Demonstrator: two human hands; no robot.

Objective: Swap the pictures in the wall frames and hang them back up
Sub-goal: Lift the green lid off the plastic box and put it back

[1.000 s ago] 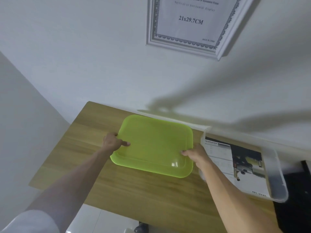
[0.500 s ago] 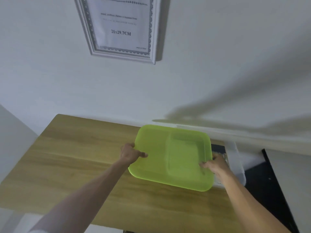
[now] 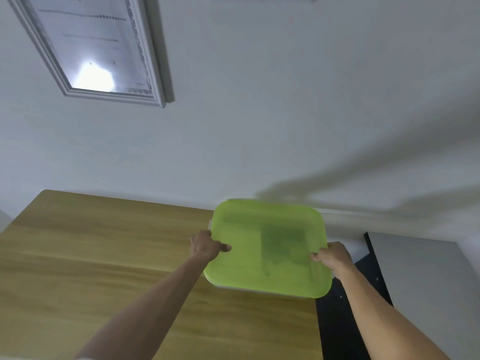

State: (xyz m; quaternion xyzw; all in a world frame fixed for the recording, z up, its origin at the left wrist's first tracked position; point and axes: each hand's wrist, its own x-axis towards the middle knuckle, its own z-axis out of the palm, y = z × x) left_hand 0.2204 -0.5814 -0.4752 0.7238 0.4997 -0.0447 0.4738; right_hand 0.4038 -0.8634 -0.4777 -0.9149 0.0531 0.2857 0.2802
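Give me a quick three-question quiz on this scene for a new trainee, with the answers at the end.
1. True or false: both hands hold the green lid.
2. Where does the silver picture frame hang? A) on the wall, upper left of the view B) flat on the wooden table C) under the lid
3. Which hand grips the lid's edge nearer the table's middle?

Key: 1 true. 2 A. 3 the left hand; the right hand takes the opposite edge.

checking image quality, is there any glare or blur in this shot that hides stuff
Head view: a bright glare patch on the wall frame glass washes out its lower text; motion blur softens the green lid; long arm shadows cross the wall.
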